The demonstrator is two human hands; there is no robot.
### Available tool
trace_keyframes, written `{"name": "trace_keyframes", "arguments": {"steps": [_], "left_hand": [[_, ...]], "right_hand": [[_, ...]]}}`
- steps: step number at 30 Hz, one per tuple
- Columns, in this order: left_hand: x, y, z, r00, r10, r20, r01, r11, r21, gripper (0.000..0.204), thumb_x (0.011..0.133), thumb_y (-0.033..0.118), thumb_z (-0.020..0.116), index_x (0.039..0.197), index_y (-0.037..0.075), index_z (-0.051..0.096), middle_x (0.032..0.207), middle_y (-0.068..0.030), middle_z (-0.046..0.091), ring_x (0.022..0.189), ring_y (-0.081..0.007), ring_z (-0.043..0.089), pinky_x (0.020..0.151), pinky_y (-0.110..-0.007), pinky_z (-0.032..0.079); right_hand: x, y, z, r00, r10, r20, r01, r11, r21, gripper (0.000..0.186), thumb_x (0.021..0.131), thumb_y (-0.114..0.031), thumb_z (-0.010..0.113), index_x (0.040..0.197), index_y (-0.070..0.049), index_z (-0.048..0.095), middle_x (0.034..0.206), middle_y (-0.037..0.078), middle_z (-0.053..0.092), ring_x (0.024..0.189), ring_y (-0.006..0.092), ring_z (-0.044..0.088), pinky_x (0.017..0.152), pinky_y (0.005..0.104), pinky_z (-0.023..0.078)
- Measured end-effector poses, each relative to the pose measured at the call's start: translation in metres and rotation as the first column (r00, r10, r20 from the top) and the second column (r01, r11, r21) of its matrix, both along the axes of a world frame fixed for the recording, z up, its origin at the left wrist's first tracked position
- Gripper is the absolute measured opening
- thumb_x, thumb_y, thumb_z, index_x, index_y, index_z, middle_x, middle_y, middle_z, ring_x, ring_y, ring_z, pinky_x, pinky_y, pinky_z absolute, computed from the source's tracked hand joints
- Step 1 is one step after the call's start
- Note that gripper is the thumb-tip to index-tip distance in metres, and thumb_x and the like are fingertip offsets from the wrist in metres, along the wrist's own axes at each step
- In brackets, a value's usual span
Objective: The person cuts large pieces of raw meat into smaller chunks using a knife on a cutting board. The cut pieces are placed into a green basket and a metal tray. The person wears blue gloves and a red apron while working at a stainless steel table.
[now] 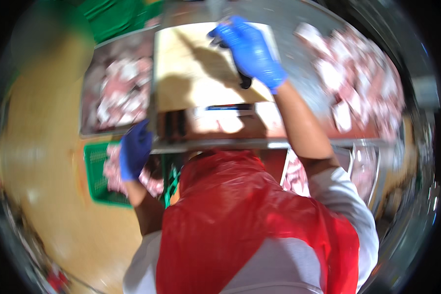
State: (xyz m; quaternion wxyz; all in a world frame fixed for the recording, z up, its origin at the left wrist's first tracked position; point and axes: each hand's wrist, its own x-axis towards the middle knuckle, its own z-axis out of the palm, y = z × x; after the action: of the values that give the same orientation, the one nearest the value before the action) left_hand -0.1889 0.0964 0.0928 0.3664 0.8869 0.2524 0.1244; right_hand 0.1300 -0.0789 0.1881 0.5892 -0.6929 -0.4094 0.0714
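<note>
My right hand (250, 49), in a blue glove, is closed over the far part of a pale cutting board (174, 63). A black handle (245, 81) sticks out below its palm, apparently a knife's; the blade is hidden or too blurred to make out. My left hand (135, 149), also gloved in blue, hangs at the table's near edge, beside the corner of a metal tray (90, 93) of pale pink meat pieces (125, 90). Its fingers are smeared and partly turned away, and nothing shows in them.
A large heap of meat pieces (355, 78) covers the right of the metal table (294, 63). Below the table's near edge, a green crate (97, 179) holds more meat at left, and trays with meat (296, 176) stand at right. Green sheeting (115, 19) lies far left.
</note>
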Motion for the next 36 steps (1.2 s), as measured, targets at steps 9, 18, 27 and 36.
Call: {"name": "trace_keyframes", "arguments": {"steps": [9,18,27,36], "left_hand": [[0.205,-0.121,0.080,0.752,-0.637,0.168,0.635,0.769,0.072,0.029,0.095,0.010,0.065,0.122,0.001,0.066,0.094,-0.0086,0.072,0.081,-0.0177,0.067,0.077,-0.032,0.054],[0.532,-0.403,-0.028,0.290,-0.946,-0.142,0.941,0.255,0.224,0.085,0.083,0.026,0.074,0.155,0.010,0.031,0.158,-0.0216,0.034,0.147,-0.0395,0.031,0.118,-0.052,0.030],[0.725,-0.501,-0.117,0.233,-0.865,-0.444,0.864,-0.026,0.504,0.117,0.055,0.030,0.092,0.153,0.011,0.032,0.135,-0.0225,0.057,0.124,-0.0415,0.056,0.102,-0.052,0.046],[0.647,-0.455,-0.106,0.471,-0.714,-0.518,0.877,0.442,0.188,0.091,0.060,0.047,0.087,0.131,0.000,0.055,0.124,-0.0242,0.066,0.112,-0.0382,0.066,0.095,-0.043,0.054]], "right_hand": [[0.007,-0.337,-0.100,0.474,-0.630,0.615,0.875,0.254,-0.413,0.018,0.099,-0.025,0.055,0.099,-0.008,0.059,0.078,0.024,0.064,0.071,0.0462,0.063,0.061,0.0543,0.048],[-0.170,-0.488,-0.190,0.032,-0.947,0.319,0.814,-0.160,-0.558,0.025,0.101,-0.023,0.057,0.094,0.000,0.062,0.072,0.024,0.064,0.063,0.0387,0.064,0.055,0.0482,0.045],[-0.237,-0.549,-0.222,-0.221,-0.975,-0.013,0.724,-0.155,-0.672,0.025,0.102,-0.021,0.058,0.090,0.000,0.059,0.069,0.018,0.066,0.055,0.0314,0.063,0.054,0.0428,0.047],[-0.127,-0.579,-0.216,-0.117,-0.981,-0.154,0.785,0.004,-0.619,0.025,0.102,-0.022,0.057,0.097,0.001,0.061,0.070,0.014,0.067,0.059,0.0215,0.065,0.055,0.0378,0.048]]}}
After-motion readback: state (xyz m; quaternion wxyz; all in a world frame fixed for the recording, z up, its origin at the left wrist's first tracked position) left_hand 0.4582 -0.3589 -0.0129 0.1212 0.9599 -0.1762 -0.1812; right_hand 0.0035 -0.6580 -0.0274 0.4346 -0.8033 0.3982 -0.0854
